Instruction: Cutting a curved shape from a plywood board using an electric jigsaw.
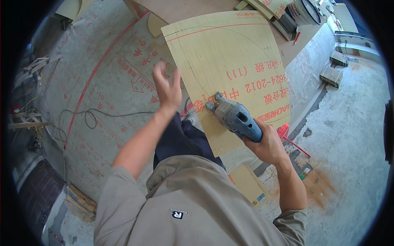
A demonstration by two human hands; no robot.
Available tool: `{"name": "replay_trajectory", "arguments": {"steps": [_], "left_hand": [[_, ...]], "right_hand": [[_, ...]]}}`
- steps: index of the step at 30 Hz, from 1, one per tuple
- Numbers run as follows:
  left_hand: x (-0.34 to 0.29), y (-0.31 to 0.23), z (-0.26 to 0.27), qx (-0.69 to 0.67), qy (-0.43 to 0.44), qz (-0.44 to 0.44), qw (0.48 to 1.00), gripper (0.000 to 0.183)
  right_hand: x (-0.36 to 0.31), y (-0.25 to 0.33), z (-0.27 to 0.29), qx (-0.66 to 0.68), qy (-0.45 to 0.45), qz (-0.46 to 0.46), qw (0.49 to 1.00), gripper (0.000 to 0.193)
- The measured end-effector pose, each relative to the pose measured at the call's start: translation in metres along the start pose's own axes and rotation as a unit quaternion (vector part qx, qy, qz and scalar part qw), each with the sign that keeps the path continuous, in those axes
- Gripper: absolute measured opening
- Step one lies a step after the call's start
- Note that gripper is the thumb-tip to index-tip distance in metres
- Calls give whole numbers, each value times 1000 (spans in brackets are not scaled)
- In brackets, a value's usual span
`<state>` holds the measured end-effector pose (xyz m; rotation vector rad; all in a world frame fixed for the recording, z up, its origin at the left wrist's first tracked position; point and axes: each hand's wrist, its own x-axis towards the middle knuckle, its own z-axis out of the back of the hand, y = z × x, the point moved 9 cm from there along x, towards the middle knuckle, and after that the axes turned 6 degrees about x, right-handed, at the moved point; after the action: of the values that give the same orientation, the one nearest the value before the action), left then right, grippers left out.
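Note:
My right hand (269, 143) is wrapped round the handle of a blue and grey jigsaw (236, 117). The saw's front end rests on a plywood sheet (230, 53) near its left edge; the blade cannot be made out. Red print and a thin curved pencil line mark the sheet, with a red line across its far end. My left hand (167, 88) hangs in the air just left of the sheet, fingers apart and a little blurred, holding nothing.
Under the sheet's far end is a wooden work table (180, 10). A white bucket (303, 11) and stacked offcuts stand at the back right. A black cable (92, 112) crosses the floor on the left. A red broom (293, 141) lies to the right, near a plywood piece (248, 184).

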<state>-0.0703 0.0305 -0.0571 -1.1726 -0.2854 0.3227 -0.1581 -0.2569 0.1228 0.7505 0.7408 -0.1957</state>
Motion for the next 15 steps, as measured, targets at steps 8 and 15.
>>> {"name": "replay_trajectory", "arguments": {"steps": [8,15], "left_hand": [[194,-59,-156,406,229,-286,838,72],[183,-85,-161,466,353,-218,781,76]], "right_hand": [[7,0,1,5,3,14,1000,22],[2,-8,0,-10,-26,-34,999,25]]}}
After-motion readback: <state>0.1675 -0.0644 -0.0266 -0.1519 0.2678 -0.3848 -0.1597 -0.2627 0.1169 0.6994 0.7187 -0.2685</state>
